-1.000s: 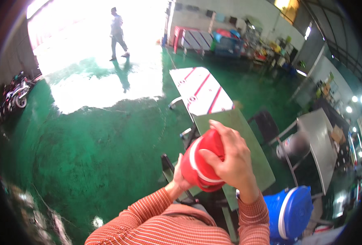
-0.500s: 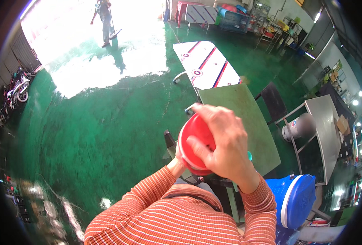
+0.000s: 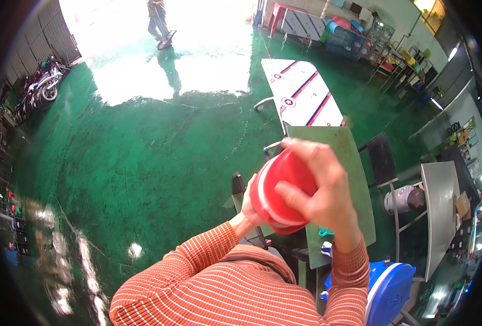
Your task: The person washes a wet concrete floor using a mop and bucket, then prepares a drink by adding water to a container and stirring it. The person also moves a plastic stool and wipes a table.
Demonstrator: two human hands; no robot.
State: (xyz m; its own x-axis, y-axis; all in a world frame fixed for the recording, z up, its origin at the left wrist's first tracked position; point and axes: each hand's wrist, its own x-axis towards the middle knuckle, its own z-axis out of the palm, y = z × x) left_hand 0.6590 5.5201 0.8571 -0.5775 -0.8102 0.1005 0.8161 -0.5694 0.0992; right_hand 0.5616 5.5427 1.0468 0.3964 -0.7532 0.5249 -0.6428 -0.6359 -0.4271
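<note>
Held up in front of my chest is a red round container (image 3: 267, 196) with a white band around it. It is tilted, and its red top faces me. My left hand (image 3: 250, 209) wraps its side from the left, with the fingers mostly hidden behind it. Over the top lies my right hand (image 3: 325, 182), thumb and fingers curled across it and gripping it. Just beyond stands a green table (image 3: 360, 190). A small teal item (image 3: 325, 232) and a small blue-and-white item (image 3: 327, 248) sit on it, below my right hand.
A white striped folding table (image 3: 306, 98) adjoins the green one. To the right are a dark chair (image 3: 378, 155), a gas cylinder (image 3: 398, 200) and a grey table (image 3: 442, 212). A blue lidded drum (image 3: 393, 290) stands by my right elbow. Far off, a person (image 3: 158, 22) holds a wide floor broom.
My view has shifted, so the room appears lower and further right. Both hands still grip the red container, which is tilted a little differently. The distant person has moved the broom.
</note>
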